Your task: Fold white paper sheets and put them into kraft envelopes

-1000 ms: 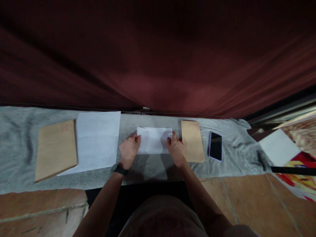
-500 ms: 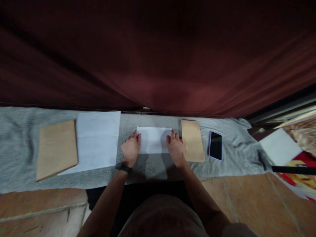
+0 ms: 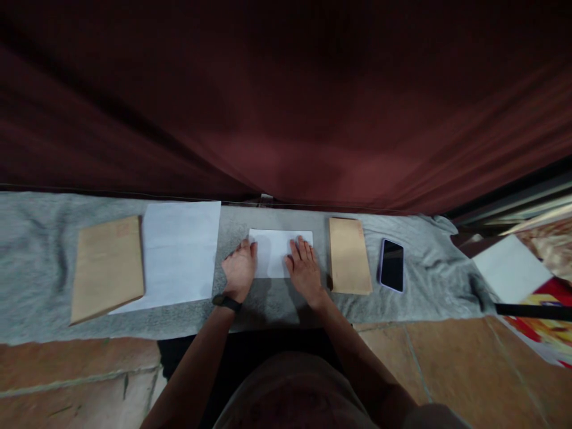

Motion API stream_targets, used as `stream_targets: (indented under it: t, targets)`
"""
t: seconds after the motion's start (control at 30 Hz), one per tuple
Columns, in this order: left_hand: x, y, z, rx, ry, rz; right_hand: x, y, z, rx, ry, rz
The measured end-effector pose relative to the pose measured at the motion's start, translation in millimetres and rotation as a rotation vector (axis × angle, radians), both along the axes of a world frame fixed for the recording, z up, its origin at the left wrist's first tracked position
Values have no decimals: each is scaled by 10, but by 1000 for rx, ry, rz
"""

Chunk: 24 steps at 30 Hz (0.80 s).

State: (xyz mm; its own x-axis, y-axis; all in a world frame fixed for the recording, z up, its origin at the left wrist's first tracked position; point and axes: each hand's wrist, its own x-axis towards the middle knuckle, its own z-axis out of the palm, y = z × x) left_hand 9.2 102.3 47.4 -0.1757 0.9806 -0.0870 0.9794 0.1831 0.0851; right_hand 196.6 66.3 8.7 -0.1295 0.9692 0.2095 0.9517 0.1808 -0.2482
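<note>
A white sheet of paper, apparently folded to a narrow rectangle, lies flat on a grey cloth in front of me. At its left edge, my left hand is closed, with the thumb on the paper and the other fingers curled at the edge. My right hand lies flat over the paper's right part, fingers stretched out and holding nothing. Just right of the paper is a stack of small brown envelopes. To the left lie larger white sheets, partly under a large brown envelope.
A smartphone rests on the grey cloth at the right. Behind the cloth hangs a dark red curtain. Far right are a white square item, a black strap or bar and a colourful printed item. Tiled floor shows below.
My right hand has moved left from the paper's right edge onto its surface and flattened out. My left hand keeps its place at the left edge. The view has shifted slightly.
</note>
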Motion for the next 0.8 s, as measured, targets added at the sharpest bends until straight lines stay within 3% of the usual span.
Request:
stream_targets:
  t: [0.17, 0.27, 0.33, 0.43, 0.53, 0.67, 0.8]
  targets:
    - [-14, -6, -28, 39, -23, 34, 6, -36, -41, 15, -16, -15]
    - [-2, -9, -52, 175, -19, 22, -1, -30, -43, 26, -19, -17]
    - [53, -17, -76, 299, -36, -37, -8, -27, -46, 32, -15, -17]
    - [211, -39, -148, 403, -137, -261, -8, -30, -54, 30, -2, -14]
    - [366, -55, -263, 362, -209, -437, 13, -34, -52, 14, 10, -10]
    - [417, -51, -406, 289, -202, -465, 15, 29, -5, -22, 53, -16]
    - [362, -38, -459, 259, -171, -522, -129, 205, 63, -43, 103, 83]
